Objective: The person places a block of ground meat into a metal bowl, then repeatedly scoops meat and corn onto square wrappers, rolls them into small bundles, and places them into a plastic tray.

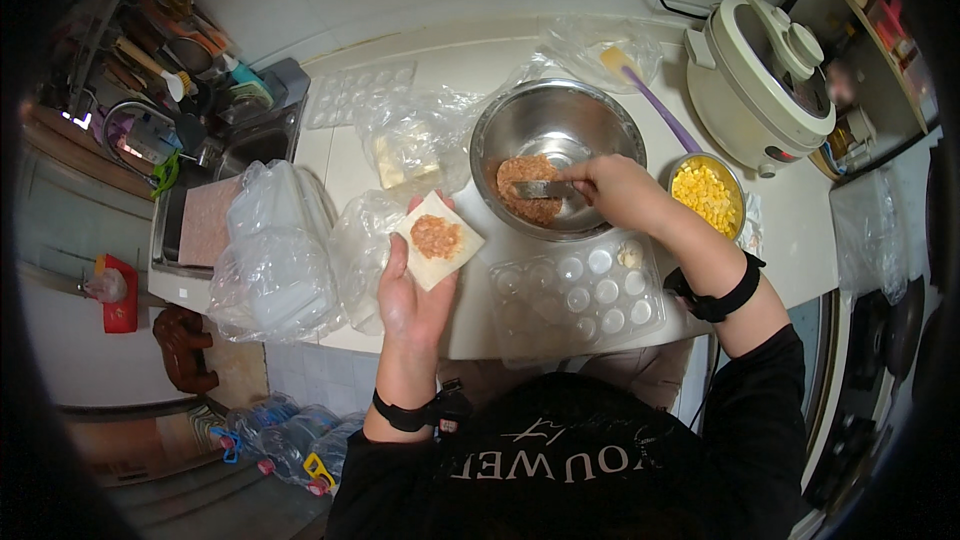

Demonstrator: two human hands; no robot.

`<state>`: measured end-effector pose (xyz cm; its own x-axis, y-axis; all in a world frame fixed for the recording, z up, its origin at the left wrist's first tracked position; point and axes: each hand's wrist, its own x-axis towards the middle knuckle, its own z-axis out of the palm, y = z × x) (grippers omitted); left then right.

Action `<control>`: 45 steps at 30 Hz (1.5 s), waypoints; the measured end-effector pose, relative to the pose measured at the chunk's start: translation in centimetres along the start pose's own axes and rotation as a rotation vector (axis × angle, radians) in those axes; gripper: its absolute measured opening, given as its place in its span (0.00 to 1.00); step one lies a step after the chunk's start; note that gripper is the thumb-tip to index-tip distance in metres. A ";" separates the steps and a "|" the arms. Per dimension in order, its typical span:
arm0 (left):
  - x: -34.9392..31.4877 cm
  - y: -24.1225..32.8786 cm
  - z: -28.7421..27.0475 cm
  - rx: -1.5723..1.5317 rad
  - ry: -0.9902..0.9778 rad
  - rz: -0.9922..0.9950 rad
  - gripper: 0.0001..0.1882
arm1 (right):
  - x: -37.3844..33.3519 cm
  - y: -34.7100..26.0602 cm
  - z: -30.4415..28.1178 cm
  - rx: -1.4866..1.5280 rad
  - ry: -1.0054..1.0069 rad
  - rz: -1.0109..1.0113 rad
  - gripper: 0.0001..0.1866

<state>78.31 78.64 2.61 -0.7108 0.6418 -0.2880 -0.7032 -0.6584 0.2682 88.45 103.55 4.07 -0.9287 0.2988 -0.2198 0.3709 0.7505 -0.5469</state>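
The wonton wrapper is a thin, square sheet of dough, pale cream and soft. It is turned so that one corner points at the back edge of the white counter and one at the front edge. A lumpy pat of pink-orange meat filling sits in its middle, spread in a rough round. The dough around it is bare, and all four corners lie unfolded.

The wrapper lies on the left hand, over the front part of the counter. That palm faces up and its fingers are stretched out underneath, with the thumb by the wrapper's left side. The right hand has its fingers closed tight around a flat metal tool. The tool dips into the same kind of meat in a big steel bowl.

At the counter's front edge is a clear plastic tray with round cups. A small, pale wonton sits in its back right corner. Near the counter's right edge is a metal bowl of yellow corn. A white cooker fills the back right corner.
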 end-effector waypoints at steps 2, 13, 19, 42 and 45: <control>0.3 -0.3 -0.2 -0.004 0.041 -0.044 0.27 | 0.0 0.1 0.5 -0.079 0.020 -0.033 0.14; 0.9 -1.6 -0.6 0.115 0.043 -0.118 0.27 | 0.2 0.8 -0.5 0.656 -0.226 0.104 0.14; 0.2 -0.6 0.8 0.147 0.001 -0.033 0.27 | -4.2 -1.7 -1.0 0.786 -0.019 0.003 0.15; -4.9 -1.8 3.1 0.117 -0.240 -0.075 0.27 | -11.8 -6.7 2.9 -0.395 0.547 -0.500 0.34; -4.6 -0.8 3.2 0.141 0.003 0.022 0.29 | -12.6 -5.4 3.6 -0.323 0.567 -0.496 0.33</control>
<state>82.07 77.46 6.68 -0.7259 0.6266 -0.2836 -0.6833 -0.6102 0.4009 98.13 93.62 6.88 -0.8766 0.0751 0.4754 -0.0217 0.9806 -0.1949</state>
